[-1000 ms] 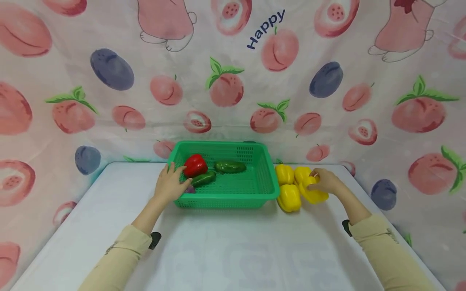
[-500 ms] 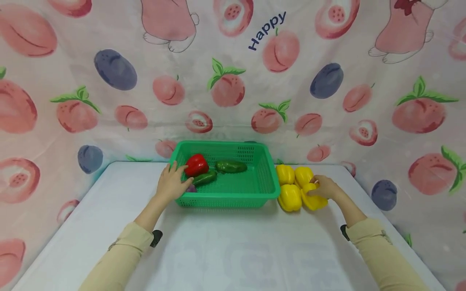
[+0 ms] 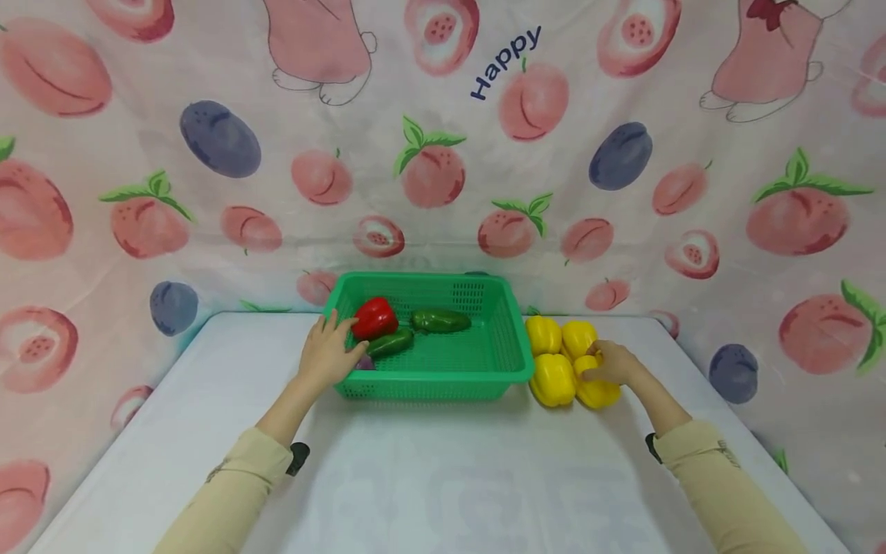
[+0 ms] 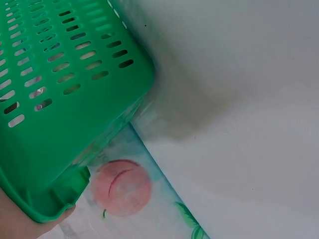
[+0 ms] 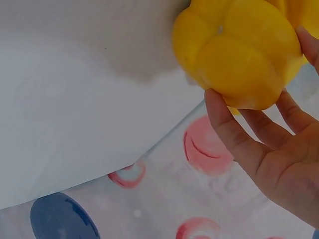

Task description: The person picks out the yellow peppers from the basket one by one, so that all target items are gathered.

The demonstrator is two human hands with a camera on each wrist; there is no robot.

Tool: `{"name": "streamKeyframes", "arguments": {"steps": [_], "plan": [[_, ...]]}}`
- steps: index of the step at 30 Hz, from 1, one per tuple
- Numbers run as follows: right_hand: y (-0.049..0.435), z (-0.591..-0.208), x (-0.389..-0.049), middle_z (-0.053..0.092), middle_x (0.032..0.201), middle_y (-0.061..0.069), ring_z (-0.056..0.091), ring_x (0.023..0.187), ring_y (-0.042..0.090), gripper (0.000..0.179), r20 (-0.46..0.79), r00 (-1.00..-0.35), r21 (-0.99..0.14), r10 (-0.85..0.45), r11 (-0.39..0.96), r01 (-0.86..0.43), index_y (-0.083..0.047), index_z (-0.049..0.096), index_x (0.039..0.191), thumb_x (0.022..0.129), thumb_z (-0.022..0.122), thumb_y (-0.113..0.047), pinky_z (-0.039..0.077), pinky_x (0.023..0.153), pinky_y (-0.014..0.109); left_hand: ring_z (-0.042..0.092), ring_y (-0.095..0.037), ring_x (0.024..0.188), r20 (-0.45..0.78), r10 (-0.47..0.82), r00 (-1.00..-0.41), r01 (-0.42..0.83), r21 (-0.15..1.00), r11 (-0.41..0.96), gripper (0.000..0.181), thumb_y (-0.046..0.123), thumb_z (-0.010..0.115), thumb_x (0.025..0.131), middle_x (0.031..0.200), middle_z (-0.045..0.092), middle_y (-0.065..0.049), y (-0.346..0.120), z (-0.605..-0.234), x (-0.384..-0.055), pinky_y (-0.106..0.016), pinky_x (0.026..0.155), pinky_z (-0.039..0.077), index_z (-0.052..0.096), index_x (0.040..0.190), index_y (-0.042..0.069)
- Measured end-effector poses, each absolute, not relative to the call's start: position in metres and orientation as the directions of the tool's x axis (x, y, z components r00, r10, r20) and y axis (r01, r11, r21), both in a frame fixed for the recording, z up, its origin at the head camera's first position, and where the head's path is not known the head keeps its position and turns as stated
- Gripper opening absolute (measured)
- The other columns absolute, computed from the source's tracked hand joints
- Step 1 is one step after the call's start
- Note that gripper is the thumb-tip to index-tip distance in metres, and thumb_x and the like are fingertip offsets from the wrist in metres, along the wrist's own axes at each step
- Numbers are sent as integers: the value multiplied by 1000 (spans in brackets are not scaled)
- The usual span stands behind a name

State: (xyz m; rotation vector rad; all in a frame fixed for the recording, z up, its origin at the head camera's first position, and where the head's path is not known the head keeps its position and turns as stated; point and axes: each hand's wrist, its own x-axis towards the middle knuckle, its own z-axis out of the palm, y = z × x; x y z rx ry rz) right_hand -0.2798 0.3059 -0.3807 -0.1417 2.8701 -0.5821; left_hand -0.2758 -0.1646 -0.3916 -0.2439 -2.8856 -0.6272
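My left hand [image 3: 324,355] lies with spread fingers over the left rim of a green plastic basket [image 3: 429,376]. In the left wrist view, part of that hand shows behind the basket's rim [image 4: 45,217]. My right hand [image 3: 614,363] holds a yellow bell pepper [image 3: 599,395] from above, thumb and fingertips on its sides. The right wrist view shows the fingers [image 5: 234,132] against this pepper's lobed skin [image 5: 244,64]. Three more yellow bell peppers stand close by: one front left [image 3: 553,380], one back left [image 3: 543,335] and one behind [image 3: 578,337].
Inside the basket, towards its left, are a red bell pepper [image 3: 375,318], two green peppers, one behind [image 3: 441,320] and one in front [image 3: 391,342], and a partly hidden purple item [image 3: 364,362]. The white table [image 3: 443,477] meets a fruit-printed cloth [image 3: 429,231] behind.
My right hand has brought the yellow bell pepper slightly nearer to me, beside the front left one. My left hand keeps its place on the basket's rim.
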Motion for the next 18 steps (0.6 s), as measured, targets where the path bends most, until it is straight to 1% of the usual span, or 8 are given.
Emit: {"name": "streamKeyframes", "arguments": {"steps": [4,8,13,18], "plan": [[302,-380,-280,54,113,35,52,94,41,52,-177,-973,-388,-151,919,-72,14,49,115,83,70,-22,47,87,54,21,-55,135,234,120,-965,206,388,898,54,32,51,94,147,26,-34,-168,-391,-274,-62,112,19,44,137,-1],[300,-382,-280,52,117,37,51,102,47,55,-148,-972,-394,-180,913,-109,17,48,117,84,69,-22,43,92,59,26,-55,133,269,121,-956,219,371,902,52,32,50,95,145,31,-34,-170,-389,-274,-63,110,23,47,135,-2],[299,-384,-280,49,121,39,49,107,50,58,-107,-976,-415,-189,901,-129,18,45,120,85,68,-22,41,95,61,34,-53,131,305,121,-945,226,338,914,51,35,47,96,141,40,-32,-172,-388,-274,-61,108,29,51,131,-1],[300,-386,-275,47,123,40,48,108,51,59,-89,-980,-414,-178,902,-126,17,44,122,85,68,-23,41,95,61,39,-51,128,317,128,-940,241,345,907,51,38,46,97,136,47,-31,-173,-388,-274,-59,107,32,54,128,-2]]}}
